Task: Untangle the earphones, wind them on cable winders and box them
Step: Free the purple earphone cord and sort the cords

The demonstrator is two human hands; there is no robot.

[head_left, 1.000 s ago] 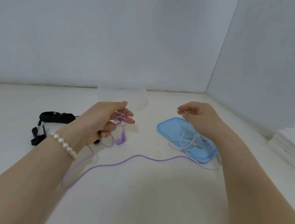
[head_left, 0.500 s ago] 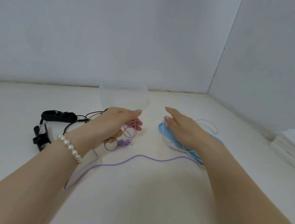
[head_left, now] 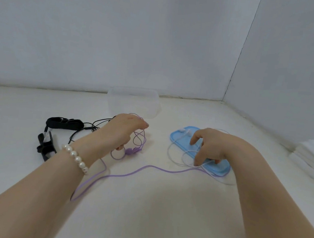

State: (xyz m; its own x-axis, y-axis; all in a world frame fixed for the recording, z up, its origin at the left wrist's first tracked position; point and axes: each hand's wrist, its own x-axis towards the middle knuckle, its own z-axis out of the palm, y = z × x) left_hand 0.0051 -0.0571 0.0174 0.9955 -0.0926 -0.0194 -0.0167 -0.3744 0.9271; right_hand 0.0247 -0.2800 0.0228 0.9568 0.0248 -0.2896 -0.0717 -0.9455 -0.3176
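Note:
My left hand (head_left: 122, 130) holds loops of the purple earphones (head_left: 137, 141); their earbuds rest on the table under it. The purple cable (head_left: 129, 174) trails across the table toward the right. My right hand (head_left: 209, 145) reaches down with spread fingers onto the white earphones (head_left: 177, 154), whose cable lies looped over the blue lid (head_left: 182, 140). Whether those fingers pinch the white cable is hidden. Black earphones (head_left: 95, 125) lie at the left beside black cable winders (head_left: 63, 123). The clear box (head_left: 134, 102) stands at the back.
White walls close the space at the back and right. Another black winder piece (head_left: 45, 145) lies near my left wrist, which wears a pearl bracelet (head_left: 75, 157). White boards (head_left: 311, 151) are stacked at the far right.
My right hand dropped from mid-air and moved right onto the white earphones on the blue lid. My left hand lowered the purple earbuds onto the table.

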